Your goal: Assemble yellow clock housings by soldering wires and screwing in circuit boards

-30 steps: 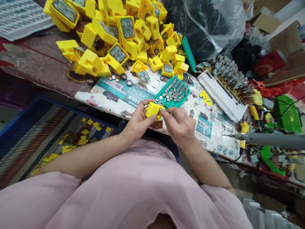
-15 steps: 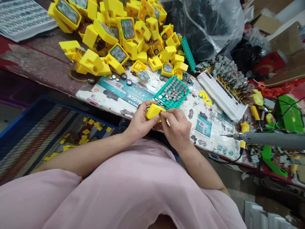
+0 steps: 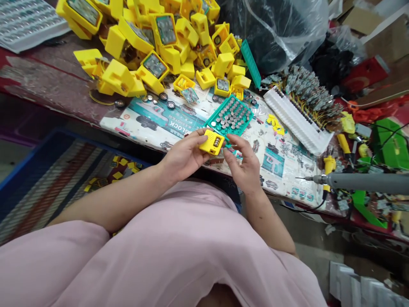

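Note:
My left hand grips a small yellow plastic case by its left side. Speaker holes dot the case's face, and silvery button cells show in an opening at its right end. Just right of the case is my right hand, thumb and forefinger apart; I see nothing held between them. Directly beyond both hands lies a teal tray with rows of button cells standing in it.
A heap of yellow cases covers the back of the table. A white foam strip holds wired circuit boards to the right. A grey electric screwdriver juts in from the right edge. Below left stands a blue crate containing yellow parts.
My right fingers have come off the case and spread apart. The case has turned in my left hand, so its opening with the button cells now shows.

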The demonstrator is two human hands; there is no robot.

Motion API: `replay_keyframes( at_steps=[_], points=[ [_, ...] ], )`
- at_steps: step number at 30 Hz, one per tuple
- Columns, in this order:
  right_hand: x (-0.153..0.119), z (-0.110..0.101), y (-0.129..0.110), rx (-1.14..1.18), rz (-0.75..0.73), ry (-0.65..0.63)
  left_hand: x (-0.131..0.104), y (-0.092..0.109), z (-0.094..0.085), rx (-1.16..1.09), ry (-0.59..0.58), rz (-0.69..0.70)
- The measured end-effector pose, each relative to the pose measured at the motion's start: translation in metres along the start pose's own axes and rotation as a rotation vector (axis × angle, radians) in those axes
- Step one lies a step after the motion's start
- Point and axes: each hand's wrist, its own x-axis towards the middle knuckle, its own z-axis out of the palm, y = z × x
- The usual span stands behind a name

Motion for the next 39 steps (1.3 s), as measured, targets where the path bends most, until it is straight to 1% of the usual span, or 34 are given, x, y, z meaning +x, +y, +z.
replay_keyframes(
  at_steps=[3,5,10,12,14,16,20,22,26,29,30,32,34,35,37,39],
  points=[
    [-0.004,0.002,-0.002,-0.105,-0.079,-0.057,0.0,-0.002,0.003,-0.012,0.008,-0.046],
    [-0.005,0.003,-0.002,-0.15,-0.103,-0.073,0.0,-0.003,0.005,-0.021,-0.006,-0.061],
    [-0.009,0.004,0.002,-0.179,-0.139,-0.048,-0.002,-0.004,0.006,-0.053,0.014,-0.068],
    [-0.01,0.003,0.002,-0.172,-0.13,-0.048,-0.003,-0.005,0.006,-0.052,0.013,-0.087],
    [-0.011,0.003,0.003,-0.153,-0.089,-0.048,-0.003,-0.005,0.006,-0.039,-0.005,-0.113],
    [-0.01,0.002,0.005,-0.078,-0.022,-0.034,-0.002,-0.005,0.006,-0.027,-0.019,-0.13],
    [-0.012,0.001,0.012,0.283,0.19,0.015,-0.002,-0.001,0.009,-0.02,-0.005,-0.11],
    [-0.016,0.001,0.016,0.396,0.268,0.018,-0.001,0.003,0.012,-0.021,0.009,-0.09],
    [-0.026,0.009,0.015,0.449,0.325,0.002,0.0,0.01,0.016,-0.024,0.03,-0.042],
    [-0.028,0.019,0.01,0.506,0.405,-0.018,0.0,0.011,0.02,-0.016,0.036,-0.017],
    [-0.027,0.021,0.008,0.526,0.426,-0.01,0.0,0.01,0.02,-0.013,0.033,-0.002],
    [-0.023,0.022,0.005,0.554,0.437,0.049,-0.001,0.009,0.019,-0.007,0.03,0.048],
    [-0.019,0.018,0.004,0.558,0.424,0.123,-0.003,0.007,0.015,0.008,0.031,0.098],
    [-0.017,0.014,0.004,0.557,0.421,0.138,-0.004,0.005,0.013,0.019,0.028,0.105],
    [-0.015,0.006,0.005,0.577,0.434,0.113,-0.005,0.003,0.007,0.048,0.011,0.082],
    [-0.014,-0.003,0.007,0.639,0.466,0.036,-0.006,0.001,0.003,0.07,-0.002,0.036]
  ],
)
